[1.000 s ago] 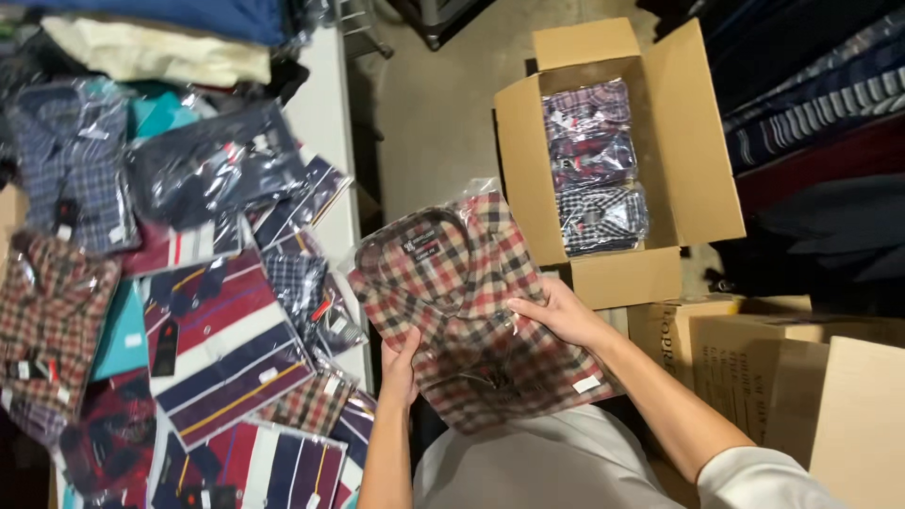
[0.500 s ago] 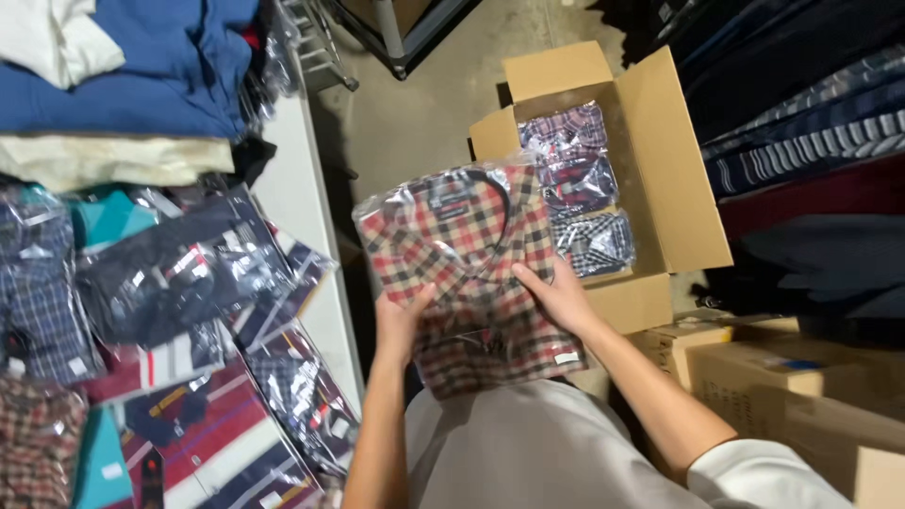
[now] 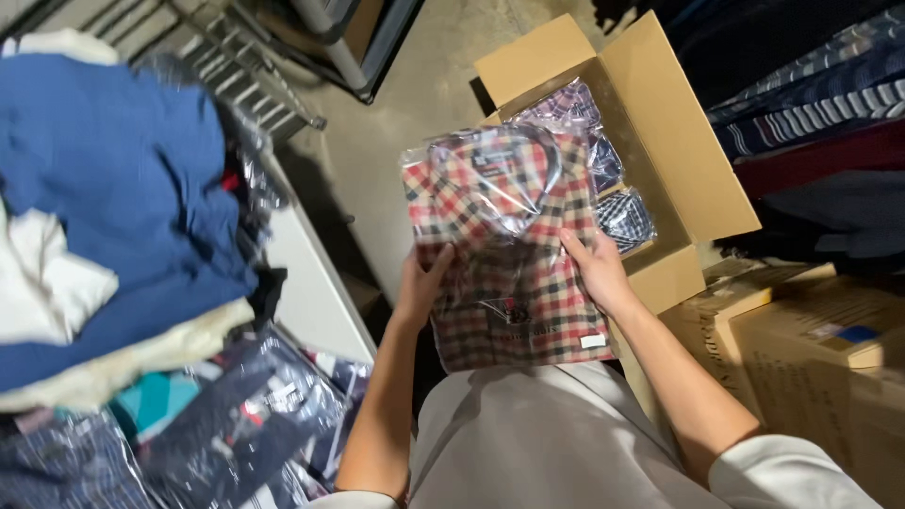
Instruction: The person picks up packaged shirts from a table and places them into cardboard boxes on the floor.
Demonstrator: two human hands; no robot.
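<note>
Concrete floor (image 3: 415,104) showed between a white surface (image 3: 316,292) heaped with bagged clothes and an open carton (image 3: 679,141). Both hands held a bagged plaid shirt (image 3: 504,245) up in front of the person, just over the carton's near edge. Left hand (image 3: 421,283) gripped the shirt's left edge, thumb on the front. Right hand (image 3: 596,269) clasped the right edge, fingers spread over the plastic. More bagged shirts (image 3: 603,184) lay inside the carton.

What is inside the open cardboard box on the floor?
The open cardboard box holds bagged plaid shirts in blue and purple. The held red plaid shirt covers the box's left part, so their number stays unknown.
</note>
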